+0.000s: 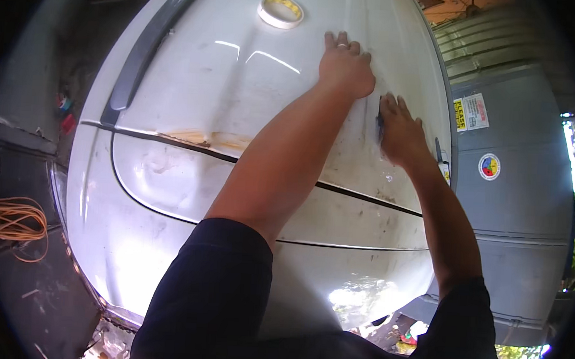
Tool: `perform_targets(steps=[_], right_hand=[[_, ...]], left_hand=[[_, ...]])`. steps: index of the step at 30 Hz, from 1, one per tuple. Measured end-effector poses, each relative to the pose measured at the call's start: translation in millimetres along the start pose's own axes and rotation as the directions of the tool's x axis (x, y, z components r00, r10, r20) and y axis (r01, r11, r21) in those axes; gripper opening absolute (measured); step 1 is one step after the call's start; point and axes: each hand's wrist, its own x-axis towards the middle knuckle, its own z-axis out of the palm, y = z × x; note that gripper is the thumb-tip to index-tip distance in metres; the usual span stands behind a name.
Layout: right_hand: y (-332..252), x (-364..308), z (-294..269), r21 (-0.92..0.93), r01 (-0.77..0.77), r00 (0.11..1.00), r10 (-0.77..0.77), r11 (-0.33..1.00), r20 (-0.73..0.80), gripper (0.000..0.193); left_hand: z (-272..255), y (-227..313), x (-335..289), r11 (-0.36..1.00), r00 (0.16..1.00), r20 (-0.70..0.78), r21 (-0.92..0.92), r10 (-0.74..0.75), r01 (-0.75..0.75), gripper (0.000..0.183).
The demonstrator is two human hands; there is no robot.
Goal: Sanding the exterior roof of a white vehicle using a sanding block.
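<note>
A white vehicle roof [195, 83] with smudges and a brownish stain [189, 137] near its dark seam spreads out below my arms. My left hand [347, 65] leans on this painted surface, fingers apart and holding nothing, with a ring on one finger. To its right and nearer to me, my right hand [402, 132] presses a thin dark pad [380, 117] against the roof. Most of the pad is covered by that hand, so its exact kind cannot be made out. Farther off lies a roll of masking tape [281, 11], flat on the roof.
A dark grey rail [137, 67] runs along the roof's left side. Beyond the right edge stands a large grey tank [522, 166] with stickers. An orange coiled cord [15, 222] hangs or lies at far left. Dark seams [364, 198] cross the near bodywork.
</note>
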Motion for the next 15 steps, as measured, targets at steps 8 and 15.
perform_targets(steps=[8, 15], right_hand=[[-8, 4, 0, -0.03, 0.036, 0.999, -0.036, 0.999, 0.006, 0.067], [-15, 8, 0, -0.087, 0.03, 0.998, -0.024, 0.996, 0.059, 0.068]], left_hand=[[-7, -5, -2, 0.999, 0.999, 0.02, 0.013, -0.033, 0.033, 0.069], [-7, -15, -8, 0.999, 0.997, 0.072, -0.03, -0.027, 0.029, 0.068]])
